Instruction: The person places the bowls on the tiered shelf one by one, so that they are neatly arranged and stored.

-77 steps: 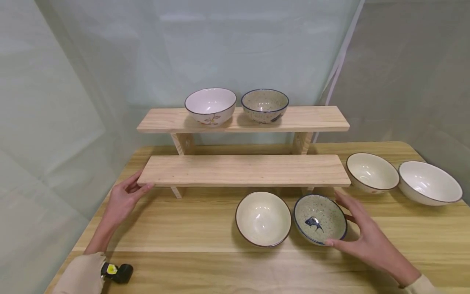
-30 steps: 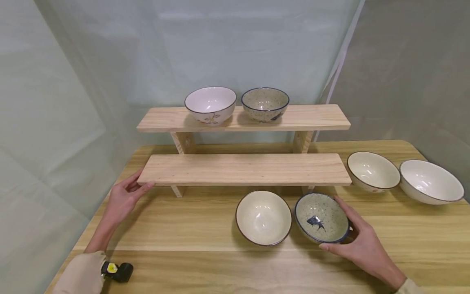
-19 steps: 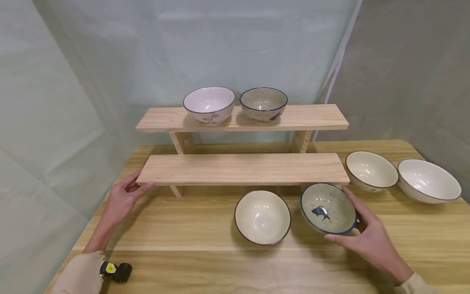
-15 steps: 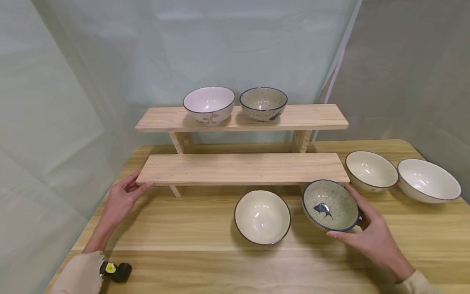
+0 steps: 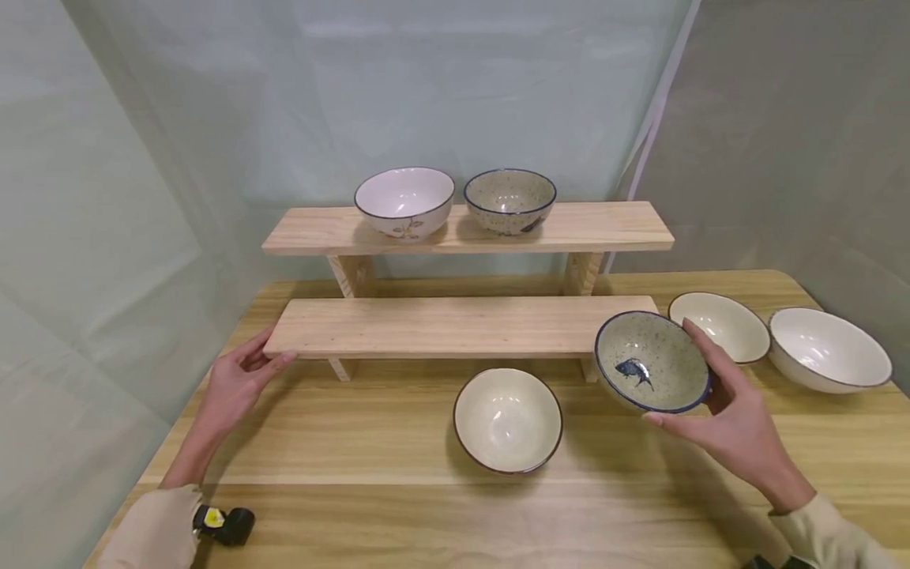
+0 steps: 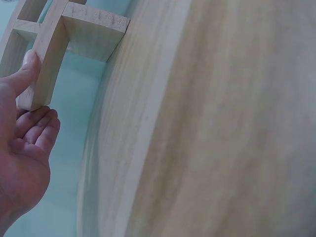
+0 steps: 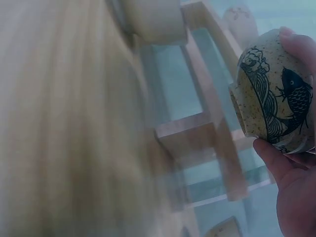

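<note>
My right hand (image 5: pixel 739 427) holds a speckled grey bowl (image 5: pixel 657 352) with a blue rim and a blue fish inside. The bowl is raised off the table and overlaps the right end of the lower board in the head view. More fish and wave drawing covers the bowl's outside (image 7: pixel 276 94) in the right wrist view. At the far left, my left hand (image 5: pixel 238 387) grips the end of the two-tier wooden shelf's lower board (image 5: pixel 455 328), thumb on its front edge. A cream bowl (image 5: pixel 508 423) with a brown rim stands on the table before the shelf.
On the upper board (image 5: pixel 604 225) stand a white flowered bowl (image 5: pixel 405 205) and a second speckled bowl (image 5: pixel 510 204). Right of the shelf, a cream bowl (image 5: pixel 728 328) and a larger white bowl (image 5: pixel 828 352) stand side by side on the wooden table (image 5: pixel 341 506).
My right hand has taken hold of the speckled bowl beside the cream bowl, lifted it and moved it up and rightward toward the lower board's end. My left hand stays in place.
</note>
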A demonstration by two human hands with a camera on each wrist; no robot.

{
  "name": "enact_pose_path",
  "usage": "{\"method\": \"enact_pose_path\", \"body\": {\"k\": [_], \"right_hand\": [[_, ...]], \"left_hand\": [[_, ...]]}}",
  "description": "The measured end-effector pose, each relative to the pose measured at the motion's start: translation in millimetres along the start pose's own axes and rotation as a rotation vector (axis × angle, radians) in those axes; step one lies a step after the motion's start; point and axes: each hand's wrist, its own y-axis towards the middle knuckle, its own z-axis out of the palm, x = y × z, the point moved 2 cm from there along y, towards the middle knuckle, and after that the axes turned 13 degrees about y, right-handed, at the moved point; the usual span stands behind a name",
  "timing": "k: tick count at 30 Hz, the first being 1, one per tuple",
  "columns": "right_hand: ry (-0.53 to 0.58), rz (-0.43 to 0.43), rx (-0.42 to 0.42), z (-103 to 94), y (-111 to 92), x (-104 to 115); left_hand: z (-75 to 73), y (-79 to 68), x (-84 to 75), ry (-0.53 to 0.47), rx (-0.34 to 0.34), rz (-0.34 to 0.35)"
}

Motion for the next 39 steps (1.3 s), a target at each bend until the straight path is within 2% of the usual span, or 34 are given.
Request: {"method": "enact_pose_path", "body": {"k": [4, 11, 15, 26, 39], "right_hand": [[-0.027, -0.029, -0.005, -0.2, 13.6, 5.7], [-0.249, -0.011, -0.042, -0.8, 38.7, 11.5], [-0.304, 0.018, -0.04, -1.2, 51.1, 12.6], [-0.348, 0.006, -0.064, -5.6, 82.5, 20.8], [-0.429, 0.093, -0.103, -8.1, 116.7, 19.9]], "left_hand": [[0.5, -0.2, 0.6, 0.004, 0.005, -0.007], [0.8, -0.1, 1.7, 0.02, 0.01, -0.015], [1.0, 0.2, 1.9, 0.014, 0.013, -0.016], [0.3, 1.0, 0.2, -0.002, 0.012, -0.01], [0.9, 2.1, 2.8, -0.003, 0.006, -0.016]]}}
